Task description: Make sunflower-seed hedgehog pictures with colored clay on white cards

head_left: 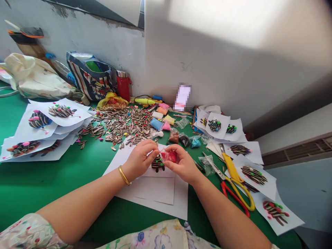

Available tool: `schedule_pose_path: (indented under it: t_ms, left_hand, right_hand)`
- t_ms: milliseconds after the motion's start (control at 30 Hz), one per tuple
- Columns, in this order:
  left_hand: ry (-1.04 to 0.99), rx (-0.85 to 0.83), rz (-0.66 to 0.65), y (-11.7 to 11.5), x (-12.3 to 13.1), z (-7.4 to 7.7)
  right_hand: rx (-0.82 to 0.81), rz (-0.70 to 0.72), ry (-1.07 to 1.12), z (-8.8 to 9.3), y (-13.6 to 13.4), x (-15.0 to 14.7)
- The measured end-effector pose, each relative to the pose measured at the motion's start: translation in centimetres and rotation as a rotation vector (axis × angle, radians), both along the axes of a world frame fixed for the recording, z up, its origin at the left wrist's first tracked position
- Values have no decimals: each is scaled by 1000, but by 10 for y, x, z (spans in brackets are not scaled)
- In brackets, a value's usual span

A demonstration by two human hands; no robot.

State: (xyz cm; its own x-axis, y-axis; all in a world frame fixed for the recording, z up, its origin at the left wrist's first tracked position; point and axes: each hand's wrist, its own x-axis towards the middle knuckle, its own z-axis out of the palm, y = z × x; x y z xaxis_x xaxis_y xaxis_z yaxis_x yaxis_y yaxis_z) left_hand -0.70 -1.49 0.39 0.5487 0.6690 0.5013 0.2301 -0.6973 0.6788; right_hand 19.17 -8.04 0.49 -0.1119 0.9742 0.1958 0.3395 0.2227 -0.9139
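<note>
My right hand [181,162] grips a small clear plastic bag of red modelling clay [171,156], thumb and fingers closed round it. At the bag's left edge, the thumb and fingertips of my left hand [141,157] are pinched together on the clear plastic. A gold bangle [125,175] circles the left wrist. Beneath both hands is a card with a sunflower-seed figure [157,165] with green dots and dark feet, partly hidden by the fingers. That card rests on white paper sheets [158,190].
Loose sunflower seeds [124,124] spread behind my left hand. Small clay bags, such as a blue one [156,124] and a brown one [173,136], lie ahead. Scissors [234,185] lie right of my right hand. Finished seed cards [256,174] line the right, with more cards [54,128] stacked left.
</note>
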Motion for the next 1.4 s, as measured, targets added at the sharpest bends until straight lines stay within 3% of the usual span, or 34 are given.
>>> schedule_pose_path:
  t_ms: [300, 467, 667, 767, 900, 1033, 1200, 1400]
  left_hand:
    - [-56, -71, 32, 1, 1, -1]
    - [-102, -127, 113, 6, 0, -2]
    - [-135, -255, 151, 6, 3, -3]
    - [-123, -305, 171, 6, 3, -3]
    - [-110, -293, 182, 7, 2, -3]
    - [-154, -292, 160, 8, 3, -4]
    - [-117, -304, 138, 7, 3, -3]
    - [-145, -445, 93, 6, 3, 1]
  right_hand:
    - [11, -10, -15, 1, 0, 3]
    - [30, -40, -2, 0, 2, 7]
    - [62, -42, 11, -1, 4, 9]
    - [88, -150, 3, 1, 9, 20]
    - [55, -392, -244, 7, 16, 43]
    - [-18, -362, -534, 4, 20, 56]
    - [125, -347, -873, -8, 23, 52]
    - [242, -422, -883, -7, 20, 47]
